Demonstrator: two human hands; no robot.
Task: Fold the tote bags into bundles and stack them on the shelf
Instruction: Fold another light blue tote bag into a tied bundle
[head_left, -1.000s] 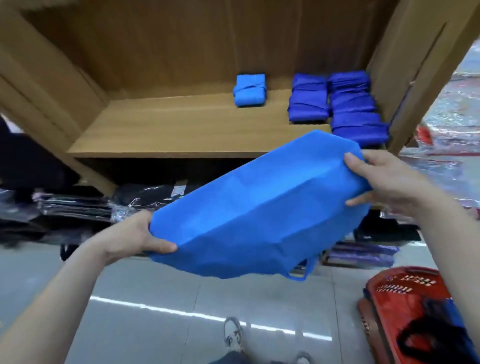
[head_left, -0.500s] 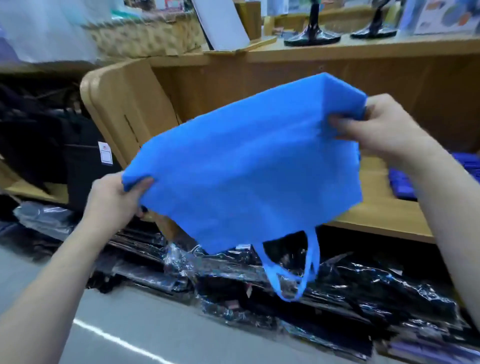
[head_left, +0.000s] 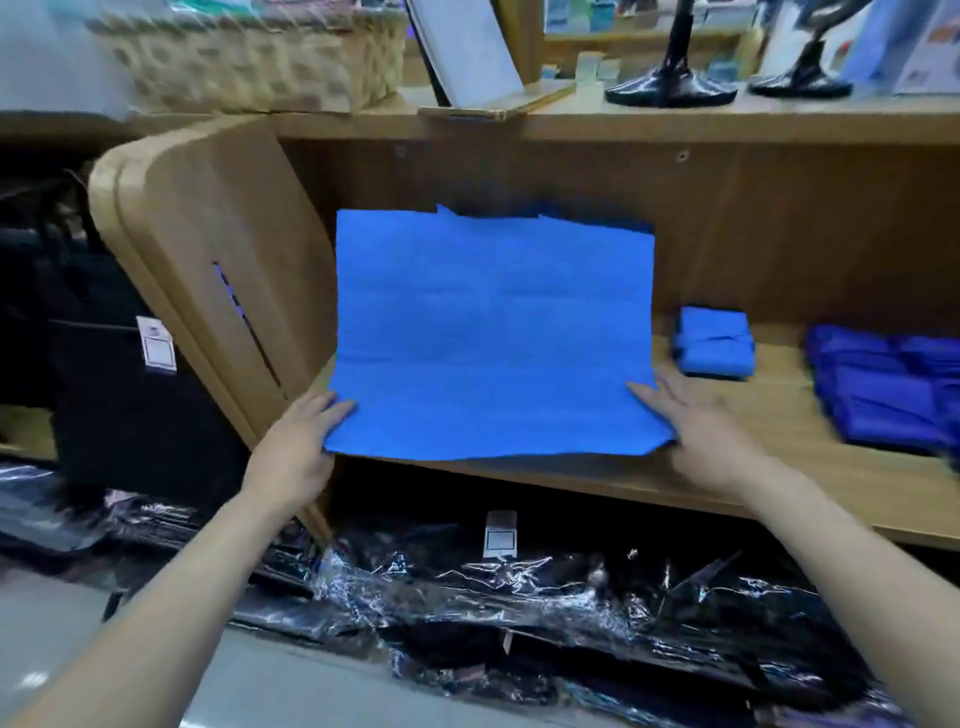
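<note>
A bright blue tote bag (head_left: 493, 332) lies spread flat on the wooden shelf (head_left: 779, 467), its far edge running up against the back panel. My left hand (head_left: 298, 447) touches the bag's near left corner with straight fingers. My right hand (head_left: 696, 421) lies flat at the near right corner, fingers stretched over the fabric edge. The bag's handles are hidden. One light blue folded bundle (head_left: 714, 340) sits on the shelf to the right, and a stack of darker blue bundles (head_left: 888, 389) lies further right.
A rounded wooden side panel (head_left: 208, 260) closes the shelf on the left. Black bags in shiny plastic (head_left: 519, 597) fill the space below. A wicker basket (head_left: 249, 57), a sign holder and black stands are on the top board. Dark bags with a tag hang at the left.
The bag was held up in the air between both hands; now it lies spread on the shelf and both hands have flattened at its near corners.
</note>
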